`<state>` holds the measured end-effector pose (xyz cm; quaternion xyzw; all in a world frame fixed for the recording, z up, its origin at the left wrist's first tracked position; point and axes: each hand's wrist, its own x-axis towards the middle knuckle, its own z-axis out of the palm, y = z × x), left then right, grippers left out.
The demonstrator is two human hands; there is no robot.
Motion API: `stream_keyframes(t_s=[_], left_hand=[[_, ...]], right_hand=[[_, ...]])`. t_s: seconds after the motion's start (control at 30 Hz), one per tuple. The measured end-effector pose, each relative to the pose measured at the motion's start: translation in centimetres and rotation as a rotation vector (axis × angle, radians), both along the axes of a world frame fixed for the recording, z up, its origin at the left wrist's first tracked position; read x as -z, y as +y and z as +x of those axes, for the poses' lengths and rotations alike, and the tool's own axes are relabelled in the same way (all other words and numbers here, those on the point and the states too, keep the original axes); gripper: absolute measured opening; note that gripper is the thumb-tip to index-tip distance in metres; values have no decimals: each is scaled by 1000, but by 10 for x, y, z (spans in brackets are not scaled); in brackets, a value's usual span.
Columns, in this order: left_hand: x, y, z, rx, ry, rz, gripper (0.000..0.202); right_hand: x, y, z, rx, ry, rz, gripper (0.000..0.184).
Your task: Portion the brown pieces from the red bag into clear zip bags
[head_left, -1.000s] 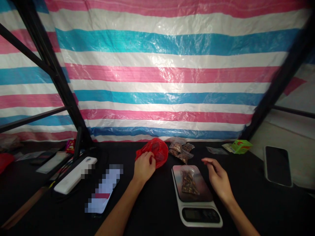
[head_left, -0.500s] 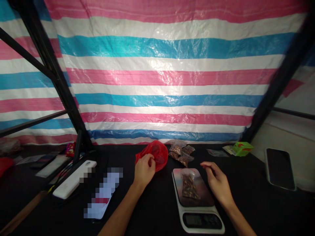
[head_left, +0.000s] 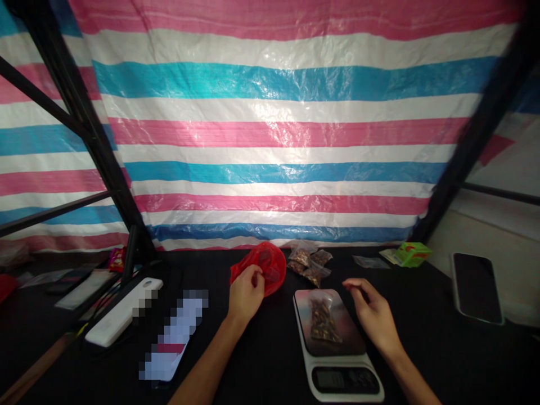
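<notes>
You sat at a black tabletop [head_left: 257,382] facing a pink, white and blue striped plastic tarpaulin [head_left: 270,129]. On your far left lay a white oblong power bank [head_left: 122,312], and just to its right, a flat object too pixelated to identify [head_left: 172,334]. Your left hand [head_left: 246,293] was closed, gripping the edge of a crumpled translucent red plastic bag [head_left: 272,264], which lay on the tabletop beyond your knuckles. Just right of that bag sat a small heap of clear zip bags [head_left: 307,261] filled with brown pieces. Nearer you stood a white digital kitchen scale [head_left: 337,379] with a glossy pink and dark platform, and a single clear zip bag of brown pieces [head_left: 324,322] lay flat on it. Your right hand [head_left: 373,315] was open and empty, its fingers loosely curved, just right of the platform. Further right were a small green cardboard box [head_left: 413,254] and, at the far edge, a black-screened smartphone [head_left: 476,288].
</notes>
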<state>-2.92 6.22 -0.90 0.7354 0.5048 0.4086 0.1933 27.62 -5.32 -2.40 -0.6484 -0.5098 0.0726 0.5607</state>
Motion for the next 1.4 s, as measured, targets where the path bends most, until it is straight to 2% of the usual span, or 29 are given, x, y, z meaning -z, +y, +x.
stream_keyframes(t_s=[0.33,0.77,0.87,1.03,1.13,1.3,1.4], left_hand=[[2,2,0,-13,-20,-14,19],[-3,-1,0,3,-60,5,20],[-3,-2,0,16,-74,27,19],[-3,-2,0,40,-114,60,19],[-3,-5,4,117,-136,59,18],[-5,-29,21,395,-234,-9,19],[-4,-46,31,522,-251,-36,33]], right_hand=[[5,2,3,-14,-7,0,26],[1,1,1,-31,-24,1,24],[-3,-1,-3,-82,-43,-23,27],[-13,-5,-16,-284,-211,-159,26],[-18,-8,-24,-341,-247,-136,23],[-32,-9,-47,-366,-68,-54,22],[-37,-5,-70,-383,35,19,19]])
